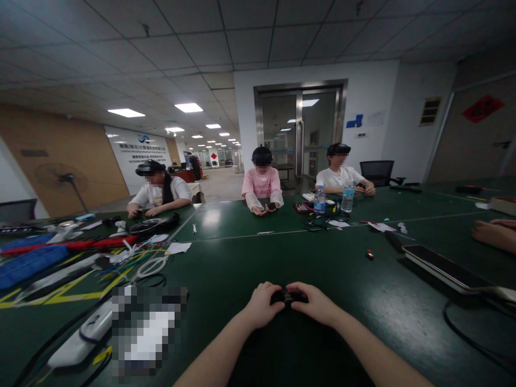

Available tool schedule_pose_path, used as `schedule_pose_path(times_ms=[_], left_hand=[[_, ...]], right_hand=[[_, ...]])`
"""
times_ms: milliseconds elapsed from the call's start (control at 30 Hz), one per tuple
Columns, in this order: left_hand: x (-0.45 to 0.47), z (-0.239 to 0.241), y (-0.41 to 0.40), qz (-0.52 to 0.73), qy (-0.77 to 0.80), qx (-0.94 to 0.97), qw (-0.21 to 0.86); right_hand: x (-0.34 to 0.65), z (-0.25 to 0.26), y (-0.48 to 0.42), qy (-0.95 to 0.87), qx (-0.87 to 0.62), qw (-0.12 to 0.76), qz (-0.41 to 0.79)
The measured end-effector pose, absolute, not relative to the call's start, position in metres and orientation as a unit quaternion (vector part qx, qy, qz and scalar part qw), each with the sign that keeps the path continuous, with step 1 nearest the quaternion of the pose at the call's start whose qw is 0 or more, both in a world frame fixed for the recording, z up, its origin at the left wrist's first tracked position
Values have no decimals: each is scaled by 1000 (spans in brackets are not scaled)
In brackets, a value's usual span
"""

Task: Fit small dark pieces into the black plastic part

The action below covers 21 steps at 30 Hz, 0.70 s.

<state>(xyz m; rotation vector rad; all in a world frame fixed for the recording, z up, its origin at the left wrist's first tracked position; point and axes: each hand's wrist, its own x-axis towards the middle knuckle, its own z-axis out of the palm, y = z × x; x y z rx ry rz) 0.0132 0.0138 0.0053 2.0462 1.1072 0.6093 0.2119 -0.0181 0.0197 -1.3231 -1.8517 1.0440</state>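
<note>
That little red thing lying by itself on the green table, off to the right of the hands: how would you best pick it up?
Probably from straight above, pinching the small red object across its short sides with two fingertips. It lies low and alone on the green table, with bare surface all round. The right hand is nearer, though it and the left hand hold a small black object.

Both hands meet low over the dark green table [226, 269]: the left hand [263, 305] and the right hand [314, 303] pinch a small black object [287, 295] between their fingertips, too small and dark to name. Across the table three people in head-mounted gear sit, each with hands near small items. Two water bottles [320, 199] stand by the one on the right. A tangle of coloured cables [133, 258] lies to the left, a small red piece [369, 254] and a dark tablet [441, 267] to the right, and another person's hand [489, 235] rests at the far right edge.
</note>
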Motion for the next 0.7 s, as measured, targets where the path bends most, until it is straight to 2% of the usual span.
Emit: schedule_pose_path(times_ms=[233,467,700], left_hand=[[5,4,9,227,422,819,315],[5,6,9,198,411,839,295],[-1,8,12,178,405,840,315]], right_hand=[[215,2,-11,-706,-518,295,382],[215,6,-20,-713,-538,283,349],[212,7,-23,-718,-535,289,339]])
